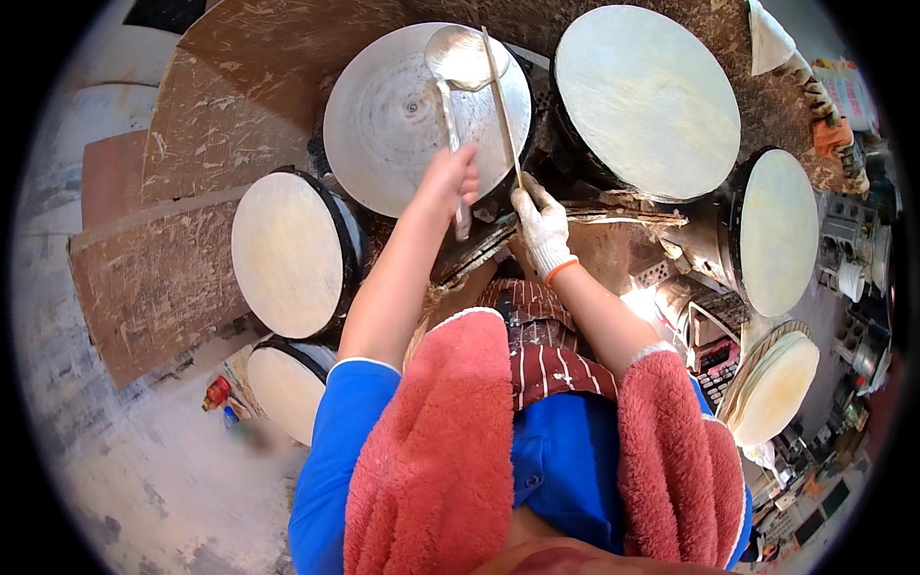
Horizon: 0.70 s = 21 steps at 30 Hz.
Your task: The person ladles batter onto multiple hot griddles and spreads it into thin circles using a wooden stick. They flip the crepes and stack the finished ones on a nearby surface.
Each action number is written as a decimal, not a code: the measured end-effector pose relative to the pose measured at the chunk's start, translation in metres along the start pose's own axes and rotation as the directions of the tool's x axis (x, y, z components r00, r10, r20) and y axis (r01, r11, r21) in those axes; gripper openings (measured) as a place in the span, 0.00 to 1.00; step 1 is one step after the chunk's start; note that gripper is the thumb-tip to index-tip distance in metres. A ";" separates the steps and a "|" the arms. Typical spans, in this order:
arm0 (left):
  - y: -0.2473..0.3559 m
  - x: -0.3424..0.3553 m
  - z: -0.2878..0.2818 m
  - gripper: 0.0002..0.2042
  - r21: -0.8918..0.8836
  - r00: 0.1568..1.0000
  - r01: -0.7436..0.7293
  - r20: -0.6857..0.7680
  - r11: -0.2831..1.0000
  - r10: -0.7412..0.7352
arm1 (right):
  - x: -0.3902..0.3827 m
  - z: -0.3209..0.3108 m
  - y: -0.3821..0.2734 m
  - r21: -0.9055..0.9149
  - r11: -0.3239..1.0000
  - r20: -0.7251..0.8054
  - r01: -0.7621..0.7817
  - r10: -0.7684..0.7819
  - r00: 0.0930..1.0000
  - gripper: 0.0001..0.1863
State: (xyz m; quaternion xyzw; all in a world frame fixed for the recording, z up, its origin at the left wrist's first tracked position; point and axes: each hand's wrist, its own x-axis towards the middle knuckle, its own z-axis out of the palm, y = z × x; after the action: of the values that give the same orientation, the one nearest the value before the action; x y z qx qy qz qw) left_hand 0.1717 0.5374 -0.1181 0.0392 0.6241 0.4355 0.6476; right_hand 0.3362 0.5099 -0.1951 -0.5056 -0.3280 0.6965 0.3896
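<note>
My bare left hand (448, 182) is wrapped round the handle of a metal ladle (456, 56). The ladle's wide bowl hangs over the far part of a grey round griddle (379, 125); whether it touches the surface I cannot tell. On my right hand (542, 226) is a white knitted glove with an orange cuff, and its fingers grip a long thin wooden stick (501, 107). The stick points away from me and crosses the right side of the ladle's bowl. A pale, smooth layer covers the larger round griddle (647, 101) to the right.
Pale-topped round griddles stand at left (287, 254), lower left (287, 388) and right (778, 233). A stack of thin round flatbreads (776, 388) lies in a woven tray at lower right. Batter-splashed brown boards (249, 86) curve round the far side. A cloth (769, 38) hangs far right.
</note>
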 end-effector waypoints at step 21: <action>0.079 -0.151 -0.156 0.14 -0.640 0.851 -0.194 0.267 0.744 0.452 | 0.037 0.077 -0.005 -0.084 0.996 -0.250 -0.012 -0.010 0.968 0.23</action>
State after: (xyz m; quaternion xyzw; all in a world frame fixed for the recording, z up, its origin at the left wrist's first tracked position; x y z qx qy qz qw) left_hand 0.0237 0.4169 0.0111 0.0353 0.2916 0.6973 0.6538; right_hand 0.2562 0.5399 -0.1861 -0.6055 -0.3051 0.6129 0.4058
